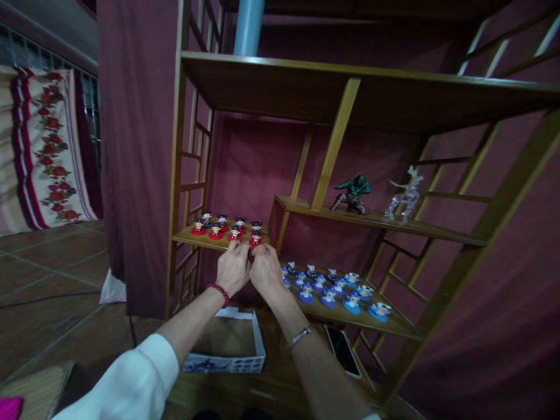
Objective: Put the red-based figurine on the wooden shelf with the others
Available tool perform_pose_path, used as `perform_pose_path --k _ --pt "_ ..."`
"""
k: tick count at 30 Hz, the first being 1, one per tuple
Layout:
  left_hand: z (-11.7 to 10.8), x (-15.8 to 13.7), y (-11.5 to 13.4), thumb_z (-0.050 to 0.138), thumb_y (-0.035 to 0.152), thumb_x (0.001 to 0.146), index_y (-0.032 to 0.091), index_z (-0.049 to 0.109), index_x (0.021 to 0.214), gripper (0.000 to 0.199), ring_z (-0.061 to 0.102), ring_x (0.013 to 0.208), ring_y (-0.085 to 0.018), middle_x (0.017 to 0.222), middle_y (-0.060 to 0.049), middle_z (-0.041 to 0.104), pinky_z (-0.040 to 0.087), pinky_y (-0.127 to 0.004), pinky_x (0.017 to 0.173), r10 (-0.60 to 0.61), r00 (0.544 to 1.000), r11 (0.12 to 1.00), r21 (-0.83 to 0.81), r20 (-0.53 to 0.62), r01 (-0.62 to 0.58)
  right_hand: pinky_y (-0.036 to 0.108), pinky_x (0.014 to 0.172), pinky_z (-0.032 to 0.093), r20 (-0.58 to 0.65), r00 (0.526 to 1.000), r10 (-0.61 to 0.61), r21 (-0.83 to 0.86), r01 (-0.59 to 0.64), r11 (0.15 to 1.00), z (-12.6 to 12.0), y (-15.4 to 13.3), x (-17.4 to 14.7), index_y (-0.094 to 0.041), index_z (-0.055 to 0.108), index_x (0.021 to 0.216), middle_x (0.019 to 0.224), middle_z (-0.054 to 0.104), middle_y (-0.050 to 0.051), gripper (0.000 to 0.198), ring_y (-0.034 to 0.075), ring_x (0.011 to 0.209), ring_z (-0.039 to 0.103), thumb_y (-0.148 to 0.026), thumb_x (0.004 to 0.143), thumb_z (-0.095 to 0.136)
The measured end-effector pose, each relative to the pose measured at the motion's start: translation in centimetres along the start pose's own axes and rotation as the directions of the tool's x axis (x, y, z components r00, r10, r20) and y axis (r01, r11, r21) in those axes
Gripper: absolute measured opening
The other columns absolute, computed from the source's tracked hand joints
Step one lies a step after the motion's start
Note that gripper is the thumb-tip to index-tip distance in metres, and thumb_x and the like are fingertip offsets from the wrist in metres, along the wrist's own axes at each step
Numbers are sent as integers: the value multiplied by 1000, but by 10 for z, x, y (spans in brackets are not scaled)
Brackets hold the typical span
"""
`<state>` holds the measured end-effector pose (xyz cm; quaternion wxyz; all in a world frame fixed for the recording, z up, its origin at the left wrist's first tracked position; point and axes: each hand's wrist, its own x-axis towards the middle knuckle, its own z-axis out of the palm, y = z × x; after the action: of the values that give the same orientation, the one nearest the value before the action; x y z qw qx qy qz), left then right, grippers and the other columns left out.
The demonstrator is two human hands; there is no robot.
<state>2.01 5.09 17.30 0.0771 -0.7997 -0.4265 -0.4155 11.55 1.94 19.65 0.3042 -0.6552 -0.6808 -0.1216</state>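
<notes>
Two rows of small red-based figurines with black hair (216, 231) stand on the left shelf. My left hand (233, 269), with a red bead bracelet on its wrist, is at the shelf's front edge, fingers curled just below a front-row figurine (235, 233). Close against it, my right hand (266, 271) has its fingers bent at the red base of the rightmost front figurine (256, 238). My fingertips are partly hidden behind the backs of the hands, so whatever the left fingers pinch is out of sight.
Blue and purple figurines (328, 296) fill a lower shelf to the right. Higher up stand a dark green figure (353, 193) and a clear one (405, 195). An open cardboard box (258, 344) and a phone (343, 350) lie below. A blue cylinder (249, 28) stands on top.
</notes>
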Motion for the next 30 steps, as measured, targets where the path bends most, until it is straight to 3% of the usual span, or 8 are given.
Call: perform_pose_path --k 14,30 --pt "-1 -1 0 46 13 75 18 50 111 36 41 109 -20 117 -5 59 46 -32 85 16 1000 1000 -16 14 -16 31 93 40 1 1000 -24 -21 24 999 1 1 0 -5 58 100 100 64 18 27 26 115 44 -12 77 47" --pt "2 -2 1 45 12 75 18 52 112 38 42 109 -20 116 -6 60 45 -33 89 2 1000 1000 -27 -14 -3 30 90 42 -21 998 -53 -12 53 999 5 6 0 -9 58 100 98 64 15 26 24 113 45 -13 77 48"
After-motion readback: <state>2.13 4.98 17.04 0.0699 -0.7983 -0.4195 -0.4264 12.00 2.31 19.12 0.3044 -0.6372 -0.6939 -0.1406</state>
